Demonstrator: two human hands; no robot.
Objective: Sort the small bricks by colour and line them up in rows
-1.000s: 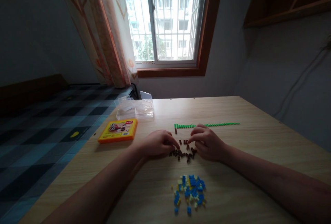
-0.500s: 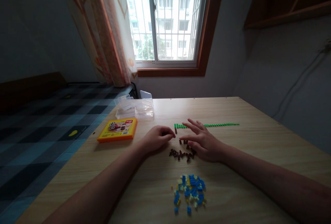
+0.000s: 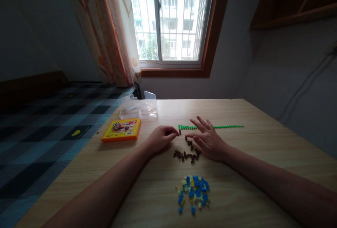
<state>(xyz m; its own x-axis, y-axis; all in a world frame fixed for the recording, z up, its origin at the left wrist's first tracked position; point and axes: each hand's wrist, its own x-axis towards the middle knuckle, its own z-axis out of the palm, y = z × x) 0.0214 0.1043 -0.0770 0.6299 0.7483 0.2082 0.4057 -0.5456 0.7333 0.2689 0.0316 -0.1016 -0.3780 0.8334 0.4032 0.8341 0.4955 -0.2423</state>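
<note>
My left hand (image 3: 163,138) rests on the table with its fingers curled together. Its fingertips are beside a short column of brown blocks (image 3: 180,132), below the left end of a long row of small green blocks (image 3: 187,127); whatever they pinch, if anything, is hidden. My right hand (image 3: 209,140) is spread over the table, partly covering the green row. Its index fingertip is at a single brown block (image 3: 186,138), seemingly touching it. Nearer me lies a loose cluster of brown blocks (image 3: 185,156), with a few strays between it and my right hand.
A pile of blue, yellow and cream blocks (image 3: 196,189) lies closest to me. At the left are a flat yellow-orange box (image 3: 121,129) and, behind it, clear plastic cases (image 3: 139,109). A bed with a checked cover (image 3: 86,115) stands left of the wooden table (image 3: 263,151).
My right index finger has moved slightly up the table, and a brown block is now apart from the others, closer to the column. My left hand stays nearly in place. The view has shifted slightly.
</note>
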